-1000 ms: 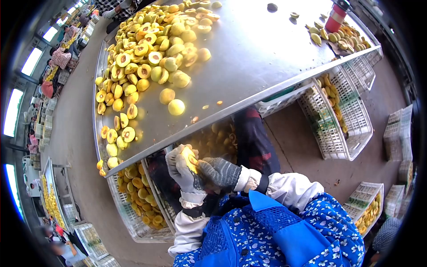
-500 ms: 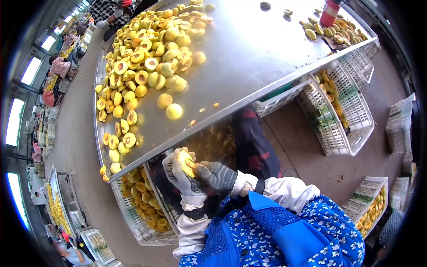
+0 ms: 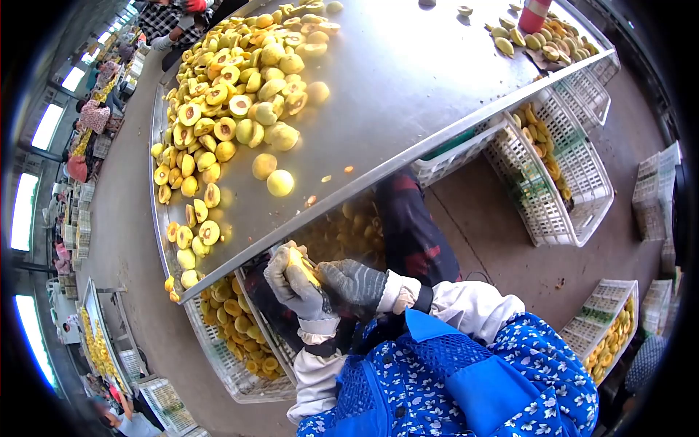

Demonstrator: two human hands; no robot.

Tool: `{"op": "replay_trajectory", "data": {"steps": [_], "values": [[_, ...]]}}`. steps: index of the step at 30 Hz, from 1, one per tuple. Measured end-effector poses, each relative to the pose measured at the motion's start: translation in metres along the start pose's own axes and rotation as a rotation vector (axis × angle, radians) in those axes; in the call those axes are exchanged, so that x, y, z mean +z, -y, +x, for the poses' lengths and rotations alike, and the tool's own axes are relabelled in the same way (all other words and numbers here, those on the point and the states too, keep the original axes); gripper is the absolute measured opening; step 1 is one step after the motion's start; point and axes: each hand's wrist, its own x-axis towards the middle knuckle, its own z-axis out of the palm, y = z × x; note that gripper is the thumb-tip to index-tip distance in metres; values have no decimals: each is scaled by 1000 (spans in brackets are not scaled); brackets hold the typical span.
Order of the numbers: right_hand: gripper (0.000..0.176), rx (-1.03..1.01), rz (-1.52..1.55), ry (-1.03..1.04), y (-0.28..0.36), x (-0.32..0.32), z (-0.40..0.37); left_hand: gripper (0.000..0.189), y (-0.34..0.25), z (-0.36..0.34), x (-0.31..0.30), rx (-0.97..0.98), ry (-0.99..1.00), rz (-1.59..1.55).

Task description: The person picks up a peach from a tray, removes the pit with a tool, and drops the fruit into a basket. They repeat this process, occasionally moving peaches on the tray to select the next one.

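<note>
In gloves, both hands are held close together just below the near edge of the metal table (image 3: pixel 408 95). My left hand (image 3: pixel 293 290) is closed around a yellow peach piece (image 3: pixel 303 268), which shows between thumb and fingers. My right hand (image 3: pixel 355 284) is closed, its fingertips against the right side of the peach. Whatever those fingers may hold is hidden. Halved yellow peaches (image 3: pixel 247 95), some with brown pits or hollows showing, lie heaped along the table's left side. Two whole-looking peaches (image 3: pixel 280 183) sit nearer the edge.
Under the table, a white crate (image 3: pixel 211 357) holds peach halves beside my legs. More white crates (image 3: pixel 539 211) with fruit stand to the right. A red cup (image 3: pixel 535 16) is beside a smaller fruit pile. At the far left corner, another person's gloved hand (image 3: pixel 162 42) shows.
The view has shifted slightly. Both hands stay together at the peach piece, which is tilted a little differently and more covered by my left fingers.
</note>
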Motion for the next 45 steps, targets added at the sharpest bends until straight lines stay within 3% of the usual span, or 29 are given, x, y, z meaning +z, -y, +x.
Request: {"op": "replay_trajectory", "data": {"steps": [3, 6, 9, 10, 14, 18, 21, 24, 30, 33, 35, 36, 38, 41, 43, 45], "values": [[46, 294, 216, 24, -8, 1, 3, 22, 8, 0, -4, 14, 36, 3], [54, 347, 248, 39, -14, 1, 3, 22, 10, -2, -8, -41, 32, -19], [39, 300, 177, 88, -7, -2, 3, 20, 15, -2, -11, -91, 2, -34], [29, 321, 134, 189, -7, -8, 7, 20, 14, -2, -12, -111, -2, -45], [28, 385, 40, 247, -5, -8, 13, 17, 7, 2, -12, -134, 2, -67], [39, 714, 389, 266, 27, -19, 13, 16, 5, 3, -13, -220, 9, -167], [62, 599, 393, 147, 19, -3, 10, 18, -8, 5, -8, -365, -8, -303], [62, 616, 395, 157, 40, -9, 9, 22, -10, 8, -13, -443, 46, -362], [63, 736, 635, 335, 17, -21, 9, 29, 2, 5, -21, -419, 173, -440], [59, 742, 769, 319, -10, -11, 7, 28, 5, 11, -23, -437, 203, -439], [57, 783, 1135, 369, -6, -10, 1, 25, -5, 8, -11, -313, 83, -351], [54, 743, 859, 268, -6, -3, 2, 24, -9, 9, -7, -275, 34, -311], [54, 573, 712, 146, -12, 5, 4, 22, -7, 8, -4, -179, -14, -197], [49, 530, 605, 162, -23, -1, 2, 22, 9, 5, -11, -93, 35, -65], [53, 711, 653, 268, 21, -19, 4, 22, 7, 6, -11, -70, 70, -27], [58, 574, 516, 223, 32, -20, 7, 20, 9, 8, -10, -58, 75, 2]]}}
